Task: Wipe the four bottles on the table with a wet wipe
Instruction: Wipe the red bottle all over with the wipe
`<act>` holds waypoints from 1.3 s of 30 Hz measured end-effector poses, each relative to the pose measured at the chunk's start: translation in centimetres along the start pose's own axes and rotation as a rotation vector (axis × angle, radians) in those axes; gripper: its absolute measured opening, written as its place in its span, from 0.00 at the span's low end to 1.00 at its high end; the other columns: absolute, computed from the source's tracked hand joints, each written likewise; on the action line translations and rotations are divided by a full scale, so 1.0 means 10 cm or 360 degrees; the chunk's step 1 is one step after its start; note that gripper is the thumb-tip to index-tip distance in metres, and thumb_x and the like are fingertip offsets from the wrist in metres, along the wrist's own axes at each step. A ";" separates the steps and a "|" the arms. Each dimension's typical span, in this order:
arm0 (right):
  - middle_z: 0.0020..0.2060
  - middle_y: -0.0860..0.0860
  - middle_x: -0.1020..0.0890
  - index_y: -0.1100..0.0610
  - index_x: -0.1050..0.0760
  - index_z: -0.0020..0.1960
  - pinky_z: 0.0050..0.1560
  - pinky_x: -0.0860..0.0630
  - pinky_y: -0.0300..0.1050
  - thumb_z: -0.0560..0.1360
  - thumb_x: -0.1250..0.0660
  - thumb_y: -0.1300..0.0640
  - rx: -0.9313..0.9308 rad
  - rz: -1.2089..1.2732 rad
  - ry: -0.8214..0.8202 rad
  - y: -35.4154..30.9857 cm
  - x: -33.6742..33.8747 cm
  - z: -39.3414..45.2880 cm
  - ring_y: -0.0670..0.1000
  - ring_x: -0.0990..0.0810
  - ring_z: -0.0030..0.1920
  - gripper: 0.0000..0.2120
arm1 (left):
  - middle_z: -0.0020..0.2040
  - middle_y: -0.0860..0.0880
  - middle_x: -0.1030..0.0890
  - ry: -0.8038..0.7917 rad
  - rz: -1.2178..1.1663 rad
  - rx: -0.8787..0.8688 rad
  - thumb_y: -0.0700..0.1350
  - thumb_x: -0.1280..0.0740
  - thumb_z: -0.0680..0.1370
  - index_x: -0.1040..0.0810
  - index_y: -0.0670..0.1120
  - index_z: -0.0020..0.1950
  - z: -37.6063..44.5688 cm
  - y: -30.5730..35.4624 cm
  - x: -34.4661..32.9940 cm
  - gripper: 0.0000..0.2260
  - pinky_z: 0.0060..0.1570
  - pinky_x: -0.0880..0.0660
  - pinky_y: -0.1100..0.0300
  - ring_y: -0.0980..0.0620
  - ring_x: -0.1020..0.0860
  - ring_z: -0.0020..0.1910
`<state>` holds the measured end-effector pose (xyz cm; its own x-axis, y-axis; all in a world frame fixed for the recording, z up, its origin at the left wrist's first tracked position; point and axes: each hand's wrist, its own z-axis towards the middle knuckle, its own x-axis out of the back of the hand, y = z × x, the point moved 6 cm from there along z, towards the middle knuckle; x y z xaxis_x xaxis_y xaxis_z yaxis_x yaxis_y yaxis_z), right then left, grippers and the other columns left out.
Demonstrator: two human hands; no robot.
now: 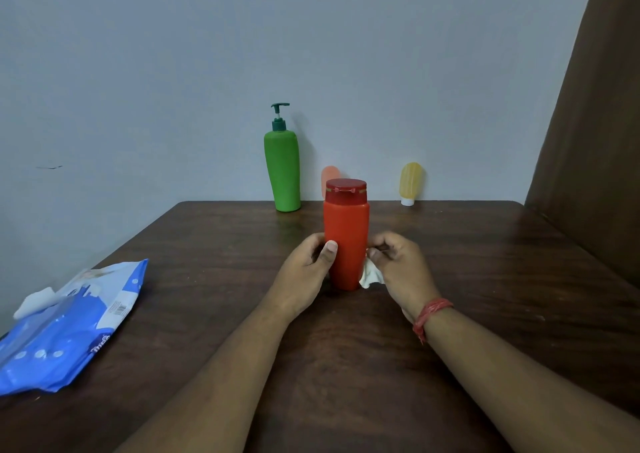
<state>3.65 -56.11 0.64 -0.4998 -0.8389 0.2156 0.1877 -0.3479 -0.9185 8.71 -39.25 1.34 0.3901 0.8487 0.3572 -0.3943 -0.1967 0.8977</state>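
A red bottle (346, 234) with a dark red cap stands upright at the middle of the table. My left hand (308, 269) grips its lower left side, thumb across the front. My right hand (398, 265) holds a white wet wipe (370, 274) against the bottle's lower right side. A tall green pump bottle (282, 168) stands at the table's far edge. A small orange bottle (329, 175) is mostly hidden behind the red cap. A small yellow bottle (410, 182) with a white cap stands upside down at the far right.
A blue pack of wet wipes (69, 328) lies on the dark wooden table (346, 366) at the near left, a wipe sticking out of its opening. A pale wall runs behind the table. A brown curtain (595, 140) hangs at the right.
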 end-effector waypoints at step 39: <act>0.52 0.52 0.17 0.52 0.20 0.55 0.38 0.18 0.41 0.80 0.37 0.64 -0.0020 0.0284 0.0581 0.32 0.85 0.47 0.51 0.16 0.48 0.12 | 0.61 0.42 0.22 0.0541 0.1123 0.0310 0.57 0.24 0.72 0.30 0.41 0.63 1.08 -0.10 -0.75 0.29 0.61 0.26 0.44 0.40 0.23 0.61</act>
<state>3.97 -66.33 1.06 -0.7279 -0.6813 -0.0775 0.2896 -0.2030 -0.9354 15.13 -50.70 0.57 -0.1837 0.5894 0.7866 -0.2890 -0.7973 0.5299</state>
